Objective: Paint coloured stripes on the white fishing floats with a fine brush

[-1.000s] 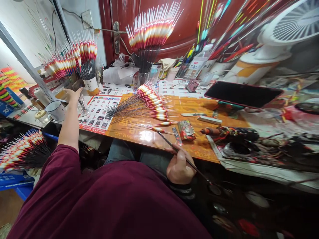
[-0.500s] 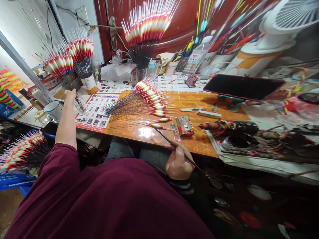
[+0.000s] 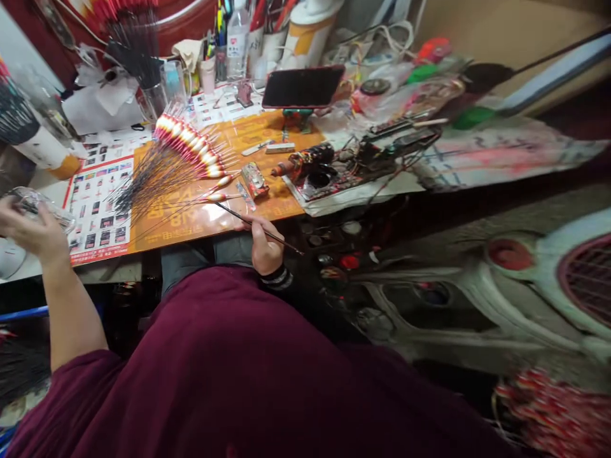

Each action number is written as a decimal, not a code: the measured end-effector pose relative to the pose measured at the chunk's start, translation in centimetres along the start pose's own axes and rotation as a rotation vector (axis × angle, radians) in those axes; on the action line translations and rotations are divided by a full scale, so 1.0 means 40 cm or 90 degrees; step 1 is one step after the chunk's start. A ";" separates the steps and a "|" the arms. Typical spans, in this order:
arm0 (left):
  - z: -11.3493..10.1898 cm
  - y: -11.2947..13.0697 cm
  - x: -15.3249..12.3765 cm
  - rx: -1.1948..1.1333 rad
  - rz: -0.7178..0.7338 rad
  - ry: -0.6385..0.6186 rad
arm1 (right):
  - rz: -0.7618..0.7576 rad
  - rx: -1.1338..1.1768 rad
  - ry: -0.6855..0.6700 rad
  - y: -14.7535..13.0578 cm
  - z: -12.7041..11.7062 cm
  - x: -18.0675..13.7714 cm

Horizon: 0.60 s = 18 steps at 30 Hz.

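My left hand [image 3: 33, 232] is at the far left, its fingers wrapped around a small clear glass [image 3: 35, 207] lifted off the table. My right hand [image 3: 264, 252] is shut on the thin dark stem of a fishing float [image 3: 217, 198], whose painted body lies near the tip of a fan of red, white and yellow floats [image 3: 188, 143]. The fan rests on an orange printed mat [image 3: 281, 197]. A small painted tin [image 3: 254, 180] stands just beyond my right hand.
A phone on a stand [image 3: 302, 87] and a paint-stained tool [image 3: 305, 162] lie on the table, with bottles and cups behind. Tangled wires and clutter fill the right side. A white fan [image 3: 534, 286] stands on the floor, and a bundle of floats [image 3: 548, 413] sits at the bottom right.
My left hand has taken the small glass from the table and lifted it. The whole view has swung, so the table sits higher and further left. My right hand still holds the float.
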State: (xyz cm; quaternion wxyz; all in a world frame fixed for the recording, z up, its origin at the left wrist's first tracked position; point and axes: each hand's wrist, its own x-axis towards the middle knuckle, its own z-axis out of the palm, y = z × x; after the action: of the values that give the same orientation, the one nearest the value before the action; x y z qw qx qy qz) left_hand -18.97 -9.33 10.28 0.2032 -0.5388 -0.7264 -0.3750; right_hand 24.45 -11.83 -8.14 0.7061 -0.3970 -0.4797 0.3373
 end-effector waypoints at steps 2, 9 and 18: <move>0.064 0.074 -0.078 -0.011 0.126 -0.058 | -0.041 -0.025 -0.019 -0.006 -0.007 0.008; 0.295 0.363 -0.176 -0.075 0.402 -0.459 | -0.160 -0.071 -0.020 -0.036 -0.034 0.040; 0.359 0.376 -0.150 0.009 0.329 -0.456 | -0.211 -0.135 -0.027 -0.050 -0.051 0.062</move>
State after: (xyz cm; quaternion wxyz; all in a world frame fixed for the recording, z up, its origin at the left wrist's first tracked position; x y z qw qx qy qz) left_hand -1.34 -0.05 1.85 0.0295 -0.7975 -0.5948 -0.0962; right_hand 27.34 -11.09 -5.79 0.6960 -0.3773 -0.5860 0.1726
